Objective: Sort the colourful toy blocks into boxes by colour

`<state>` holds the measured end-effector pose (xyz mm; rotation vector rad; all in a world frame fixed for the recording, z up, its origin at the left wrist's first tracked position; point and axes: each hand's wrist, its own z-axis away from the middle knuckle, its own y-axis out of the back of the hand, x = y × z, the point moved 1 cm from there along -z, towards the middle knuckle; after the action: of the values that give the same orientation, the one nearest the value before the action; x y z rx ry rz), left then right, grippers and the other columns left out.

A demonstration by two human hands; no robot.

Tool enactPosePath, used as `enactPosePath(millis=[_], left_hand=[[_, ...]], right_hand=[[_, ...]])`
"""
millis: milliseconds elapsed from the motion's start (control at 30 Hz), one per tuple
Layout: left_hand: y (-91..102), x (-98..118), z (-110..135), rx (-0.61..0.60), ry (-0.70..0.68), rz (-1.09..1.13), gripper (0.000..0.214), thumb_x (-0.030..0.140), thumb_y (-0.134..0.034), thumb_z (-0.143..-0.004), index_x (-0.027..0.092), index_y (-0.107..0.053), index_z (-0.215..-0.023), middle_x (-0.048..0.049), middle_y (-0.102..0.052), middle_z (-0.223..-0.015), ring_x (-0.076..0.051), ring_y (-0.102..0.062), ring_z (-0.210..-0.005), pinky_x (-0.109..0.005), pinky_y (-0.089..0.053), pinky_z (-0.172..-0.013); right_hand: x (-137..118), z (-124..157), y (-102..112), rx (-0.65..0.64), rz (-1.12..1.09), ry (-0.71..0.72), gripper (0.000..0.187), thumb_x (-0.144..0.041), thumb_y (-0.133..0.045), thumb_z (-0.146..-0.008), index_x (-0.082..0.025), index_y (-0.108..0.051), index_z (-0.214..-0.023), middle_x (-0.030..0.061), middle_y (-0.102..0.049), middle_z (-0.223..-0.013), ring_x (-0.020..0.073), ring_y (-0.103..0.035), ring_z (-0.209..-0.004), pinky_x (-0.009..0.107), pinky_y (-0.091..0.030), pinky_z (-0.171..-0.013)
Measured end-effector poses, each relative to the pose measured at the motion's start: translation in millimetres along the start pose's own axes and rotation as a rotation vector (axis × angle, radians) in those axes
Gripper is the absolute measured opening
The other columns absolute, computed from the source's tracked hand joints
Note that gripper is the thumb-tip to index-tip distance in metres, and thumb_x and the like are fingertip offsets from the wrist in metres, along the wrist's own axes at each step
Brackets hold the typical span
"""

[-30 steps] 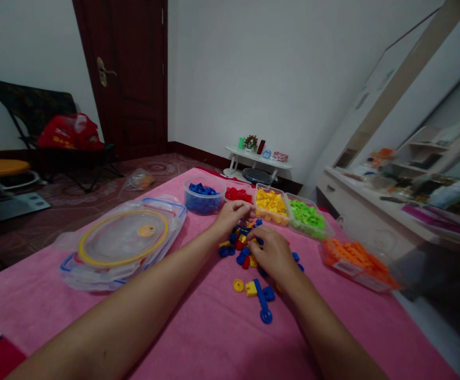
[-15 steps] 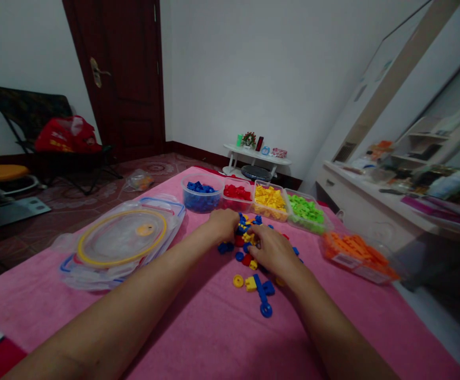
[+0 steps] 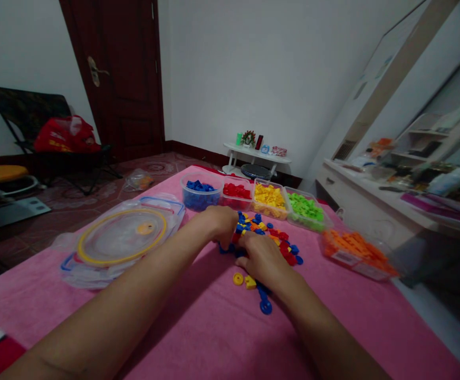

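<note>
A heap of small blue, red and yellow plastic pieces (image 3: 271,235) lies on the pink cloth (image 3: 222,322). My left hand (image 3: 220,224) is curled at the heap's left edge, fingers closed on pieces I cannot name. My right hand (image 3: 261,258) rests on the near side of the heap, fingers bent down onto the pieces. A yellow ring (image 3: 238,278), a yellow block (image 3: 250,283) and a blue wheel (image 3: 266,306) lie loose just in front of my right hand.
Behind the heap stand tubs of blue (image 3: 200,193), red (image 3: 236,193), yellow (image 3: 268,197) and green pieces (image 3: 305,208); an orange-filled tub (image 3: 354,252) sits right. Clear lids (image 3: 121,237) lie stacked at the left. A dresser (image 3: 372,206) stands right of the bed.
Both hands have drawn back toward me across the heap, the left from near the red tub. More pieces now show beyond my right hand.
</note>
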<state>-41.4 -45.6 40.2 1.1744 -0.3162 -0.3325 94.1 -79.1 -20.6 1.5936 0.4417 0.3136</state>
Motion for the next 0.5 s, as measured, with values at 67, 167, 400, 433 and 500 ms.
enactPosePath(millis=[67, 167, 400, 433, 500], left_hand=[[-3.5, 7, -1, -0.06, -0.004, -0.073, 0.022, 0.02, -0.072, -0.055, 0.017, -0.073, -0.077, -0.0064, -0.068, -0.065, -0.018, -0.062, -0.062, -0.028, -0.049, -0.065], [-11.7, 10, -8, -0.018, -0.034, -0.118, 0.019, 0.019, -0.073, -0.052, 0.015, -0.072, -0.071, -0.0094, -0.068, -0.065, -0.021, -0.063, -0.061, -0.031, -0.05, -0.065], [-11.8, -17, -14, 0.064, -0.009, 0.175, 0.012, 0.019, -0.063, -0.057, 0.012, -0.069, -0.065, -0.007, -0.064, -0.054, -0.015, -0.058, -0.049, -0.024, -0.047, -0.053], [-11.0, -22, -17, 0.124, -0.001, 0.242, 0.013, 0.02, -0.062, -0.058, 0.011, -0.068, -0.066, -0.0065, -0.063, -0.053, -0.015, -0.058, -0.049, -0.023, -0.046, -0.051], [-11.7, -30, -25, 0.252, 0.019, 0.403, 0.016, 0.021, -0.06, -0.06, 0.011, -0.068, -0.071, -0.0055, -0.062, -0.053, -0.014, -0.057, -0.048, -0.021, -0.044, -0.049]], right_hand=[[-2, 0, -3, -0.011, 0.033, 0.004, 0.019, -0.032, -0.064, -0.073, -0.022, -0.069, -0.088, 0.0057, -0.065, -0.096, 0.0201, -0.06, -0.084, 0.027, -0.037, -0.067], [-2, -1, -5, 0.013, 0.032, -0.005, 0.015, -0.029, -0.058, -0.077, -0.021, -0.068, -0.085, 0.0054, -0.066, -0.094, 0.0194, -0.06, -0.083, 0.027, -0.037, -0.066], [-4, -4, -4, 0.067, -0.019, -0.019, 0.026, -0.028, -0.049, -0.084, -0.026, -0.061, -0.107, 0.0043, -0.066, -0.101, 0.0202, -0.06, -0.095, 0.028, -0.039, -0.073], [-7, -5, -5, 0.051, -0.008, -0.004, 0.027, -0.028, -0.049, -0.084, -0.026, -0.06, -0.108, 0.0051, -0.065, -0.104, 0.0204, -0.059, -0.096, 0.028, -0.039, -0.074], [-13, -5, -7, 0.023, 0.031, 0.015, 0.026, -0.027, -0.049, -0.084, -0.025, -0.062, -0.106, 0.0067, -0.063, -0.106, 0.0208, -0.059, -0.096, 0.029, -0.04, -0.074]])
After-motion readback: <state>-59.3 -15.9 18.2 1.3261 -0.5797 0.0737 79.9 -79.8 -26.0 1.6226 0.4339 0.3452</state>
